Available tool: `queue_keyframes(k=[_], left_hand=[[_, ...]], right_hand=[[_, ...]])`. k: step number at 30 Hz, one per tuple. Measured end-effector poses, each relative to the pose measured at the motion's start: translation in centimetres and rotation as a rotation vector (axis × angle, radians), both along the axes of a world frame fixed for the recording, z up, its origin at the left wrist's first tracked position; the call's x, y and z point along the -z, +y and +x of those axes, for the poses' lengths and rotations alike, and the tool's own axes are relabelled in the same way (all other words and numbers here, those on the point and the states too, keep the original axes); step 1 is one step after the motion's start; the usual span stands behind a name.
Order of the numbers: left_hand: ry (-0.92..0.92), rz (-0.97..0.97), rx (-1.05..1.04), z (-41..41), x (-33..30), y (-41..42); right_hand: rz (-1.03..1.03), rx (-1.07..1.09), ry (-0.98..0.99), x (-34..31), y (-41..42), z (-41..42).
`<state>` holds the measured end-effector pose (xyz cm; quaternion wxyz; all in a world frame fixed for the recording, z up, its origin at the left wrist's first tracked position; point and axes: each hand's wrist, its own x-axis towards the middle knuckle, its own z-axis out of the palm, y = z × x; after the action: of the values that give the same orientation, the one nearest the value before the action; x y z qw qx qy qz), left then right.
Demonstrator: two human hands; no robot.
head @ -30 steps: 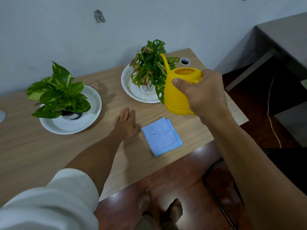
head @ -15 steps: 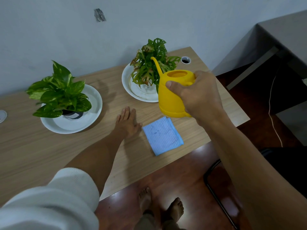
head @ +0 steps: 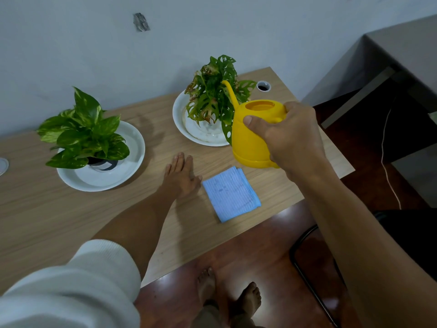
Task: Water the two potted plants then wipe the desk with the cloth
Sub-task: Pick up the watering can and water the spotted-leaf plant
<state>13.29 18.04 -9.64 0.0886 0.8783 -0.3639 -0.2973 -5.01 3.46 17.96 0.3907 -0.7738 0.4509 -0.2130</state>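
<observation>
My right hand (head: pixel 292 136) grips a yellow watering can (head: pixel 250 133) by its handle, holding it above the wooden desk (head: pixel 59 216). Its thin spout points up into the leaves of the right potted plant (head: pixel 214 95), which stands on a white plate (head: pixel 179 119). The left potted plant (head: pixel 82 133), with broad green leaves, sits on another white plate (head: pixel 132 162). My left hand (head: pixel 181 176) rests flat on the desk, fingers straight. A folded light-blue cloth (head: pixel 231 194) lies just right of that hand, near the desk's front edge.
A round cable hole (head: pixel 263 86) is in the desk's far right corner, another (head: pixel 2 165) at the left edge. A grey wall runs behind the desk. A grey table (head: pixel 402 58) stands to the right, a black chair frame (head: pixel 312 280) below it, my bare feet (head: pixel 229 294) on the floor.
The watering can dipped toward the left and lower, then came back right; its spout stays among the right plant's leaves. My left hand has not moved.
</observation>
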Motion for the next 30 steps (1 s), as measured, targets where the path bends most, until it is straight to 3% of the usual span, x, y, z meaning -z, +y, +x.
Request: queue_keyframes(k=[30], left_hand=[[-0.007, -0.025, -0.002, -0.2, 0.0, 0.1]], right_hand=[[0.018, -0.044, 0.004, 0.6, 0.4, 0.1]])
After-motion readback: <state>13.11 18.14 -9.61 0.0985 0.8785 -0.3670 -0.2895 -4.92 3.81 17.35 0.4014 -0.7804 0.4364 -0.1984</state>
